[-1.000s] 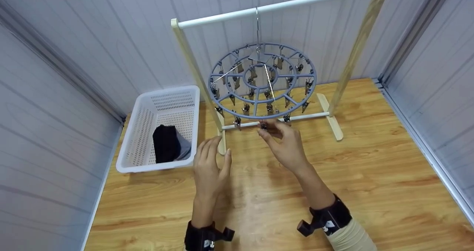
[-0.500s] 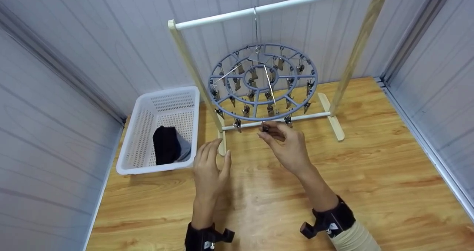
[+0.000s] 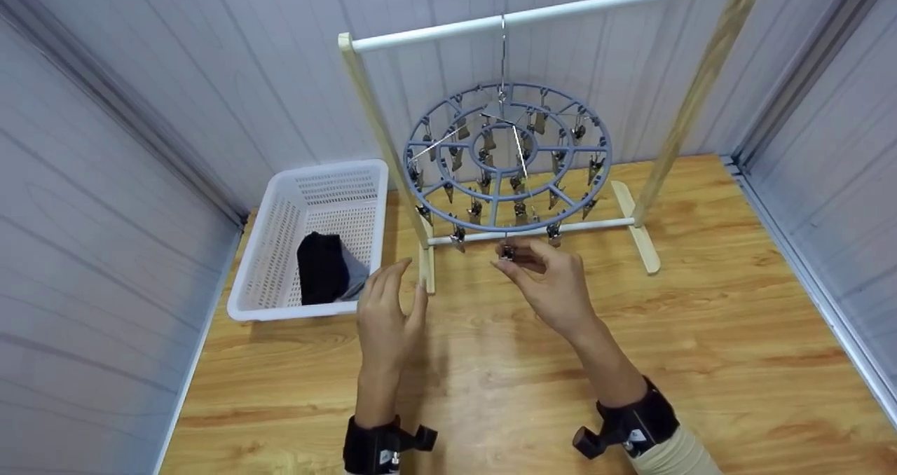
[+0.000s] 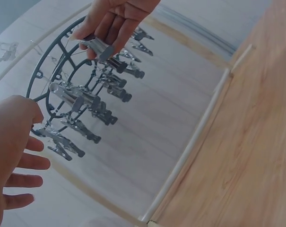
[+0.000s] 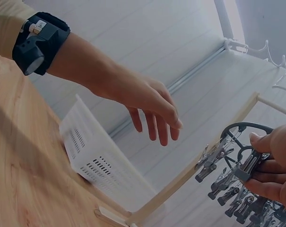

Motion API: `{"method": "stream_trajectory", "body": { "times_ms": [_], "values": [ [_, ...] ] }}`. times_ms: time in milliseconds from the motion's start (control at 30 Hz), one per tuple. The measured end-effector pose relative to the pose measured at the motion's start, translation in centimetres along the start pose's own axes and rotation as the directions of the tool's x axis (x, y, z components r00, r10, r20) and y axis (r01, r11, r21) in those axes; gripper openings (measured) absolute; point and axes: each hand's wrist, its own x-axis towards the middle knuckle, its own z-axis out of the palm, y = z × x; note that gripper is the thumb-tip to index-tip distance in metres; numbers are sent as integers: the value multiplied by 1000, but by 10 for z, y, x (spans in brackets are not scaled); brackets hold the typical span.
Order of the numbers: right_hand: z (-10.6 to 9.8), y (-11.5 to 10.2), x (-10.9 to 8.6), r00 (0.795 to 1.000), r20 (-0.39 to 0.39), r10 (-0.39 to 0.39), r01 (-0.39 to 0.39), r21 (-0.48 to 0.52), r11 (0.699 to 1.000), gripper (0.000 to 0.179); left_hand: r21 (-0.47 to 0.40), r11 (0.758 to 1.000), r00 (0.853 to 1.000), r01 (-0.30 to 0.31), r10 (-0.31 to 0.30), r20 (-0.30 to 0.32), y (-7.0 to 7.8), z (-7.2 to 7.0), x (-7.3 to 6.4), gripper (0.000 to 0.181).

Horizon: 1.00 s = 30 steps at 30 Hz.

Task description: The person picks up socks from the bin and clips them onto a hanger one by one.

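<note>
A round blue-grey clip hanger (image 3: pixel 504 229) hangs by its hook, with several metal clips dangling under its rings. At its front rim my right hand (image 3: pixel 557 286) pinches one metal clip (image 3: pixel 507 252) between thumb and fingers. The left wrist view shows this clip (image 4: pixel 99 48) from below, its shiny handles toward the camera. My left hand (image 3: pixel 385 317) is held in the air with fingers spread and thumb apart, holding nothing, beside the near right corner of a white basket (image 3: pixel 294 313). Inside the basket lies a folded black and grey cloth (image 3: pixel 322 270).
The hanger's stand has a white top bar (image 3: pixel 560 9), wooden posts (image 3: pixel 701 90) and a low white crossbar (image 3: pixel 596 225). Its feet rest on the wood-patterned floor (image 3: pixel 701 335). Pale panel walls (image 3: pixel 105 251) close in the back and both sides.
The right hand keeps its pinch, and the clip sits slightly farther below the rim. My left hand has shifted a little left, toward the basket. The head view has moved slightly.
</note>
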Motion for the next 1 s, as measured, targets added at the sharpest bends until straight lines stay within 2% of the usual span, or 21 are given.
{"method": "stream_trajectory", "body": {
  "times_ms": [267,467,600,700,800,900,1000],
  "values": [
    [1,0,0,1000,12,7,-7,-19,1000,29,-7,998,998,69,-69,-3,-17,-19,11,33],
    [-2,1,0,999,-1,32,-32,-15,999,31,-120,986,992,114,-106,71,-26,-38,39,32],
    [-5,1,2,1000,1,22,-22,-9,1000,32,-99,985,983,142,-129,132,-30,-53,58,33],
    [-6,1,1,1000,0,11,-11,-3,1000,32,-46,987,971,151,-140,196,-33,-61,68,34],
    [-8,2,1,1000,-4,7,-7,-3,1000,32,35,988,951,148,-152,269,-38,-65,75,36],
    [-10,2,1,1000,-2,12,-12,-2,1000,31,114,984,928,140,-171,332,-44,-67,83,37],
    [-11,1,2,1000,3,23,-23,-2,1000,31,172,975,897,140,-198,396,-53,-69,92,39]
  ]
}}
